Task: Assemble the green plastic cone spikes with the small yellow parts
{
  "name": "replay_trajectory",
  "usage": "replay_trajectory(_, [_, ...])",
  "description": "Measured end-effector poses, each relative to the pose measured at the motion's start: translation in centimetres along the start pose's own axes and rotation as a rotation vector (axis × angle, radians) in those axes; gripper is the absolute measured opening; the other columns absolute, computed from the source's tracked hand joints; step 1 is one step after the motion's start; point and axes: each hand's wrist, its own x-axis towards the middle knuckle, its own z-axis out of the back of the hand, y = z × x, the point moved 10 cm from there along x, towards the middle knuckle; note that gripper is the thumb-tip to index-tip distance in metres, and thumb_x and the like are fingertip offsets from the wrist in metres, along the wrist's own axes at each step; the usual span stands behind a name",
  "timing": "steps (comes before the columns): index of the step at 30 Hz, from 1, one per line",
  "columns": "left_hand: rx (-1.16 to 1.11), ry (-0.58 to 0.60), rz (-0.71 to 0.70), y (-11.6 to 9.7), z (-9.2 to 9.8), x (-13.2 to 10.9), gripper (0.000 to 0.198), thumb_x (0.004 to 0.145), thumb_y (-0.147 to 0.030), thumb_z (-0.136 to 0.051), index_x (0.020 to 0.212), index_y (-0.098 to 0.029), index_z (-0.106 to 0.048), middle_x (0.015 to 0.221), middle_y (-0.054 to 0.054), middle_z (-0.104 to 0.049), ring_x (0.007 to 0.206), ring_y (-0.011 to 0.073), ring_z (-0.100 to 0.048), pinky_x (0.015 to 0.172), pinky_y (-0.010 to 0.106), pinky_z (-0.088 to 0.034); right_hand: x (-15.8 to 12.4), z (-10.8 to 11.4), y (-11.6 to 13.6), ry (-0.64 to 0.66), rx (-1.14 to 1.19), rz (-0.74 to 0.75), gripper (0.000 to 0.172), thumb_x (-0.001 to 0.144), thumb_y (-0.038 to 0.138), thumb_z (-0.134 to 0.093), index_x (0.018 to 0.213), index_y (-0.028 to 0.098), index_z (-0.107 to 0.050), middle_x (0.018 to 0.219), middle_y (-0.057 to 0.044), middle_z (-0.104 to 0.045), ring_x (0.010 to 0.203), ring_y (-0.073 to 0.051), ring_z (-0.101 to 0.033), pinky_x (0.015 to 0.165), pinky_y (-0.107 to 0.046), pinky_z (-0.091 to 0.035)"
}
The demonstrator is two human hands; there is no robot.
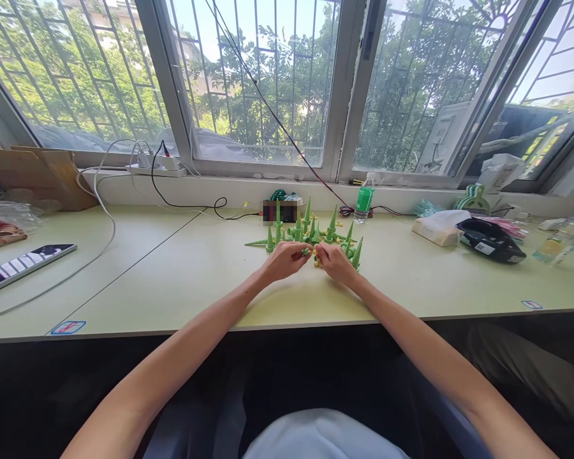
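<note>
Held a small green piece (306, 252) in the left hand (285, 260), within narrowly curled fingers. Had the right hand (335, 261) narrow as well, with fingertips nearly touching the left's, seemingly pinching a yellow bit (314, 250), too small to tell for certain. Worked just in front of the green cones (332, 226), mostly upright on the pale table (172, 268), with 1 pointing sideways at the left. Risked, most likely, dropping the small green piece through too light a pinch, then losing it among same-coloured parts. Could also have toppled a cone just beside the right hand through an outward swing of the knuckles. Might have jammed the 2 small parts by pressing at a slant. Seemed less exposed to snagging the black cable (242, 217) behind, barring a far backward push.
</note>
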Motion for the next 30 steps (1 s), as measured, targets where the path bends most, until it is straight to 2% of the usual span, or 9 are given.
replay_trajectory(4, [0.013,-0.026,0.021,0.5,0.1,0.0,0.017,0.084,-0.021,-0.057,0.092,-0.016,-0.072,0.053,-0.004,-0.050,0.048,0.0071,-0.037,0.052,0.020,-0.035,0.0,0.2,-0.1,-0.018,0.030,-0.017,0.038,0.098,0.044,-0.034,0.072,0.020,-0.045,0.060,0.001,-0.053,0.054,-0.012,-0.045,0.057,-0.025,-0.034])
replay_trajectory(7, [0.015,-0.051,0.055,1.1,0.3,0.0,0.017,0.083,-0.019,-0.056,0.090,-0.016,-0.072,0.058,-0.003,-0.055,0.048,0.0067,-0.039,0.052,0.019,-0.035,-0.1,-0.1,-0.2,0.006,0.090,-0.026,0.030,0.096,0.045,-0.039,0.082,0.020,-0.049,0.060,0.002,-0.055,0.053,-0.012,-0.049,0.057,-0.024,-0.036])
replay_trajectory(12, [0.000,-0.053,0.084,1.6,0.3,0.0,0.016,0.084,-0.020,-0.056,0.088,-0.015,-0.071,0.053,-0.004,-0.051,0.046,0.0067,-0.039,0.051,0.019,-0.035,-0.2,-0.5,0.0,0.041,0.140,-0.002,0.022,0.093,0.042,-0.046,0.091,0.020,-0.049,0.066,0.001,-0.059,0.054,-0.013,-0.054,0.058,-0.025,-0.040])
replay_trajectory(21, [-0.045,0.006,0.078,0.9,-0.1,0.0,0.017,0.082,-0.025,-0.061,0.093,-0.015,-0.069,0.050,-0.007,-0.043,0.047,0.0065,-0.034,0.050,0.018,-0.033,-0.2,0.0,0.1,0.000,0.101,0.029,0.020,0.095,0.035,-0.043,0.084,0.020,-0.050,0.062,0.003,-0.055,0.053,-0.011,-0.047,0.059,-0.024,-0.037])
replay_trajectory(30, [-0.042,-0.022,0.081,1.1,0.3,0.1,0.016,0.084,-0.030,-0.062,0.085,-0.016,-0.071,0.048,-0.008,-0.039,0.047,0.0063,-0.031,0.050,0.019,-0.031,-0.2,0.1,0.2,0.006,0.071,0.035,0.021,0.094,0.034,-0.043,0.081,0.020,-0.050,0.062,0.004,-0.050,0.054,-0.010,-0.042,0.057,-0.023,-0.032])
